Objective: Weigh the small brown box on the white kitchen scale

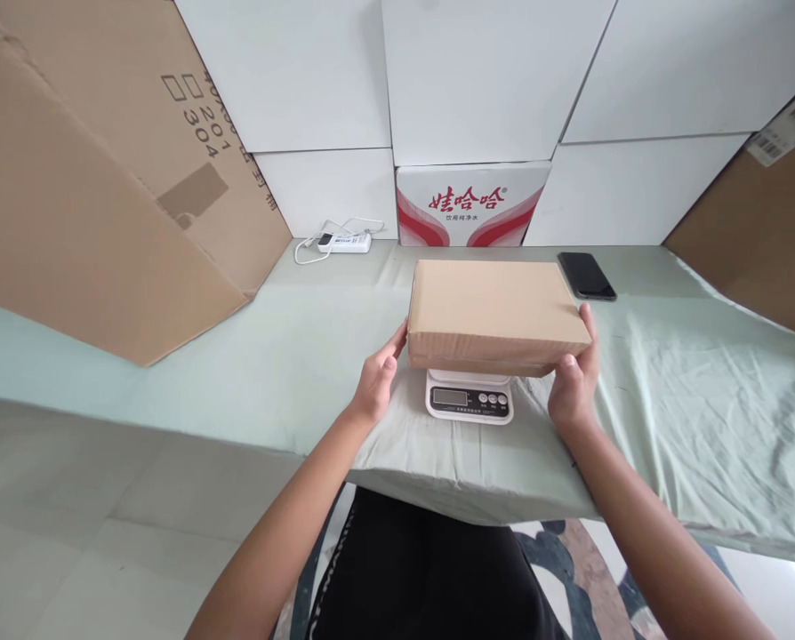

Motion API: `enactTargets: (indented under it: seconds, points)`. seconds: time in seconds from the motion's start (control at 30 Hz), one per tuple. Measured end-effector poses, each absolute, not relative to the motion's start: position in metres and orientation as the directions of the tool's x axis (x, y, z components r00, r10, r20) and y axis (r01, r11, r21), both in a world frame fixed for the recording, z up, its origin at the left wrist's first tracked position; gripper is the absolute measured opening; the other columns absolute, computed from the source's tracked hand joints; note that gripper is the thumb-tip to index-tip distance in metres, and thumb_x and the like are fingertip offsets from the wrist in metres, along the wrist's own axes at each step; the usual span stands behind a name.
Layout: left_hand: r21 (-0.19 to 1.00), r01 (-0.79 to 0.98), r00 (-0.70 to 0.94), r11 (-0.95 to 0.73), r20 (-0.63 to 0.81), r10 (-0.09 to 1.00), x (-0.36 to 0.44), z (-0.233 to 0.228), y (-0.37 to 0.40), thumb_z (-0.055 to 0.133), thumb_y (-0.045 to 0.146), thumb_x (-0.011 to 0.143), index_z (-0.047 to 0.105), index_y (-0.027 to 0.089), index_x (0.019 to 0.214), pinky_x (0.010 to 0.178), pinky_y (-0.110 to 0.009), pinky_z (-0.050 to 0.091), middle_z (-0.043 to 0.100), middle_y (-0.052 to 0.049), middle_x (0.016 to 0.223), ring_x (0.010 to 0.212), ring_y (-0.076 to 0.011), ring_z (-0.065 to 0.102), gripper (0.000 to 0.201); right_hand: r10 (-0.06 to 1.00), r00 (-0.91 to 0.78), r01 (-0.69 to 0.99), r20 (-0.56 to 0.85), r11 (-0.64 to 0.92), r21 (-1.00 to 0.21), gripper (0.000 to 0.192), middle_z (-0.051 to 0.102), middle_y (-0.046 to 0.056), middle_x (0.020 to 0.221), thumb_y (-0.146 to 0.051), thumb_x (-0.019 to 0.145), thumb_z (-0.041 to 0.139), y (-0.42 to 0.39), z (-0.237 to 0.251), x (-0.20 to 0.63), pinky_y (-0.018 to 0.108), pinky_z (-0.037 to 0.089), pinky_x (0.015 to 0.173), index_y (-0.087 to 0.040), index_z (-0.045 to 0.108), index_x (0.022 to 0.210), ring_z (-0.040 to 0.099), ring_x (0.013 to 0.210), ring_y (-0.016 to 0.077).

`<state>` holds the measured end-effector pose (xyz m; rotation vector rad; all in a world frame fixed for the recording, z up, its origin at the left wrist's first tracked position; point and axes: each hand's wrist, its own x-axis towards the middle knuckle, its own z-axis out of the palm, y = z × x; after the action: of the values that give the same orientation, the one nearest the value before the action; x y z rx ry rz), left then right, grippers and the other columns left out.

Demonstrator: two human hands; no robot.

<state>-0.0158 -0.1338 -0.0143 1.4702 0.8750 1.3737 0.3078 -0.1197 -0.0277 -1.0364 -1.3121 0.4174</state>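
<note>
A flat brown cardboard box [494, 302] is over a small white kitchen scale [469, 404], hiding most of the scale's platform. Whether the box rests on the platform or is held just above it, I cannot tell. My left hand [377, 378] is pressed along the box's left side, fingers stretched up it. My right hand [574, 378] grips the front right corner, with the thumb in front and fingers along the right side. The scale's display and several buttons face me; no reading can be made out.
A black phone [586, 276] lies behind the box to the right. A white power strip [344, 242] with a cable lies at the back left. Large cartons [124, 178] flank the cloth-covered table [291, 356]. White boxes, one a printed carton [472, 206], line the back.
</note>
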Motion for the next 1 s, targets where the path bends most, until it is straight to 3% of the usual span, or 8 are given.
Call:
enactTargets:
  seconds: [0.33, 0.53, 0.8, 1.0]
  points:
    - [0.936, -0.067, 0.129, -0.347, 0.353, 0.927, -0.016, -0.011, -0.136, 0.048, 0.081, 0.106, 0.061, 0.021, 0.167, 0.145, -0.053, 0.035, 0.054, -0.012, 0.179, 0.173, -0.0383, 0.044, 0.086, 0.785, 0.222, 0.287, 0.578, 0.514, -0.809, 0.091, 0.053, 0.013, 0.177, -0.079, 0.099, 0.058, -0.121, -0.017, 0.302, 0.072, 0.033, 0.141, -0.033, 0.043, 0.175, 0.045, 0.17, 0.0424]
    - [0.925, -0.156, 0.105, -0.348, 0.365, 0.925, -0.016, 0.004, -0.121, 0.052, 0.086, 0.102, 0.065, 0.021, 0.163, 0.142, -0.054, 0.04, 0.057, -0.014, 0.177, 0.171, -0.0405, 0.047, 0.09, 0.771, 0.188, 0.319, 0.609, 0.539, -0.78, 0.086, 0.043, 0.007, 0.186, -0.075, 0.101, 0.058, -0.11, 0.0, 0.306, 0.074, 0.026, 0.145, -0.037, 0.041, 0.176, 0.037, 0.175, 0.0418]
    - [0.931, -0.058, 0.1, -0.361, 0.366, 0.925, -0.01, 0.029, -0.056, 0.051, 0.088, 0.101, 0.066, 0.023, 0.162, 0.142, -0.049, 0.038, 0.059, -0.01, 0.176, 0.174, -0.0371, 0.043, 0.09, 0.698, 0.168, 0.346, 0.696, 0.62, -0.704, 0.093, 0.045, 0.006, 0.184, -0.084, 0.095, 0.059, -0.04, 0.015, 0.308, 0.073, 0.026, 0.145, -0.039, 0.042, 0.175, 0.035, 0.176, 0.0417]
    - [0.941, -0.084, 0.03, -0.327, 0.33, 0.943, 0.006, 0.003, -0.007, 0.051, 0.091, 0.098, 0.064, 0.024, 0.163, 0.142, -0.049, 0.038, 0.054, -0.01, 0.181, 0.175, -0.0365, 0.04, 0.094, 0.72, 0.209, 0.331, 0.662, 0.585, -0.741, 0.1, 0.044, 0.008, 0.185, -0.089, 0.09, 0.058, 0.013, 0.006, 0.299, 0.069, 0.02, 0.147, -0.034, 0.045, 0.172, 0.033, 0.176, 0.0398]
